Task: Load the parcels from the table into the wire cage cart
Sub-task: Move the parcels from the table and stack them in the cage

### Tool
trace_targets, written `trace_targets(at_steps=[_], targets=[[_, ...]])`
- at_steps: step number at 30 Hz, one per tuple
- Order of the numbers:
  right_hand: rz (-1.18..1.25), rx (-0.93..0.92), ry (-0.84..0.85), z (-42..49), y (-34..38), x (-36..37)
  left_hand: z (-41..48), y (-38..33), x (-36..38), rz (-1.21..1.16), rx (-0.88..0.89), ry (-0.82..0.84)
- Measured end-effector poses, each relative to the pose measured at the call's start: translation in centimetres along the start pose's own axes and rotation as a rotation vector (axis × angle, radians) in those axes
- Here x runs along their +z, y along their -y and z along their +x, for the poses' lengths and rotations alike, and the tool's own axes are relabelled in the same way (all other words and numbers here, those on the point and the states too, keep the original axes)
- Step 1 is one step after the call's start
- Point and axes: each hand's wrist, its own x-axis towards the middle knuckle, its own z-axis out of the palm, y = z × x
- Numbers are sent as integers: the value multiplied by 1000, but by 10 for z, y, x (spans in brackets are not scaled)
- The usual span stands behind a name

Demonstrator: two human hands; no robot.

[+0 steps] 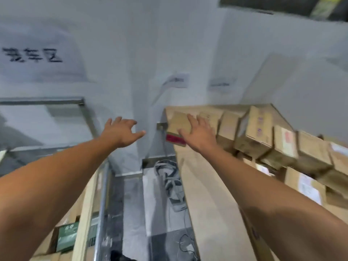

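Worker reaches for next parcel at far end of table

Both arms out: right hand (197, 132) lies flat, fingers spread, on the end box (177, 125) of a row of cardboard parcels (254, 130) on the table (207, 185); left hand (122, 132) hovers wide open in the gap, holding nothing. Wire cage cart (101, 194) stands at left w/ boxes already inside. Pickup step, by the look of it; next the left needs to close on the box's near side, then lift & swing left
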Motion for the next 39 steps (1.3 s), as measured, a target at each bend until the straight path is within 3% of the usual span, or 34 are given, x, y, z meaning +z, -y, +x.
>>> trace_targets(at_steps=[5,9,13,17,25,34,39], targets=[[72,189,-65,-82,-117,-59,-11,-138,-11,96,254,78],[79,321,-125,-133,-187,-96,-16,-205,-18,232,422,156],[100,455,-167,-159,-237,-117,0,-272,-32,144,511,74],[94,556,-177,-164,-272,-123,22,-336,-16,8,540,35],[107,631,-121,-96,-304,-104,84,-403,32,-207,497,125],[39,624,-40,-6,-313,-62,137,-430,65,-478,425,405],[44,627,-93,3,-312,-47,143,-434,81,-630,392,527]])
